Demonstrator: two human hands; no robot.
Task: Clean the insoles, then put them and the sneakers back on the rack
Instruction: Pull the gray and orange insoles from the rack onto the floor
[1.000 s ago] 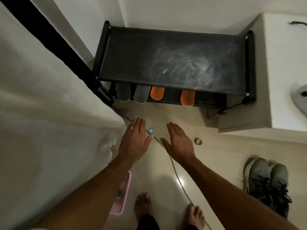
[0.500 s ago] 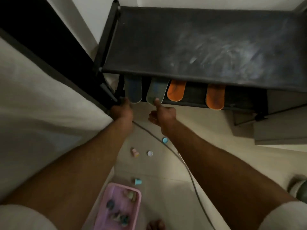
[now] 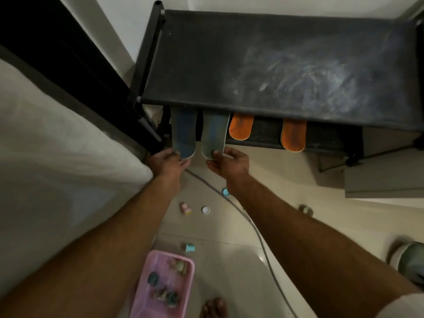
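A black shoe rack (image 3: 275, 65) with a dusty top stands against the wall. Several insoles stick out from under its top shelf: two blue-grey ones at the left and two orange ones (image 3: 241, 129) (image 3: 294, 135) to their right. My left hand (image 3: 166, 162) pinches the near end of the left blue insole (image 3: 183, 131). My right hand (image 3: 230, 164) pinches the near end of the right blue insole (image 3: 214, 131). A grey-green sneaker (image 3: 410, 262) lies on the floor at the right edge, mostly cut off.
A bed with a pale sheet (image 3: 57, 180) fills the left. A pink basket (image 3: 163, 285) of small items sits on the floor near my foot (image 3: 213, 308). A cable (image 3: 259, 237) crosses the tiles among small caps. A white cabinet (image 3: 385, 180) stands right of the rack.
My view has dropped closer to the rack. Both hands reached forward from above the floor and closed on the ends of the two blue insoles.
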